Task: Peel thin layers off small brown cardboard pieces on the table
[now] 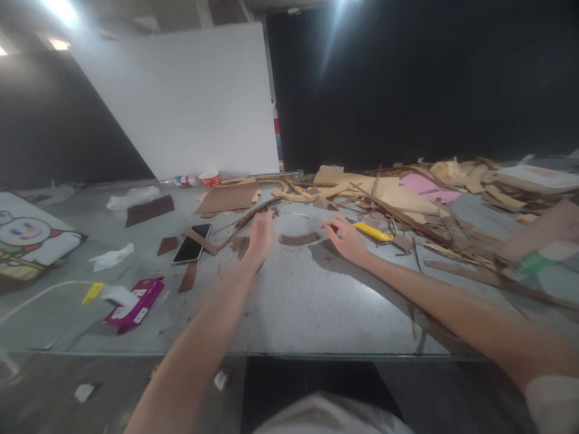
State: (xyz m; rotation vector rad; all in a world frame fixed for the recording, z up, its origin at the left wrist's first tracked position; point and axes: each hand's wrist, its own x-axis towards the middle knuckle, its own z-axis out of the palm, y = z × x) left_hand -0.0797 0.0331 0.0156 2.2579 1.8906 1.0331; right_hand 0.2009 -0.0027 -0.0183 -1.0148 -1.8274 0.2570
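the grey table spreads under both hands, its right side running out of view and glare whitening a patch below the right hand. a black panel stands beyond the right hand, cut off above; a white board stands beyond the left. a jumbled heap of scraps crowds the space beyond and right of the right hand, its pieces overlapping too much to separate. far left of the left hand, a panel with a cartoon figure is cut off by the edge. the left hand is blurred and curled, so whether it grips anything cannot be told; the right hand is loosely open, fingers bent. left of the left hand lie a purple box and a phone, partly hidden under a brown strip. a yellow cutter lies just right of the right hand, and the curved brown piece lies on the table between both hands.
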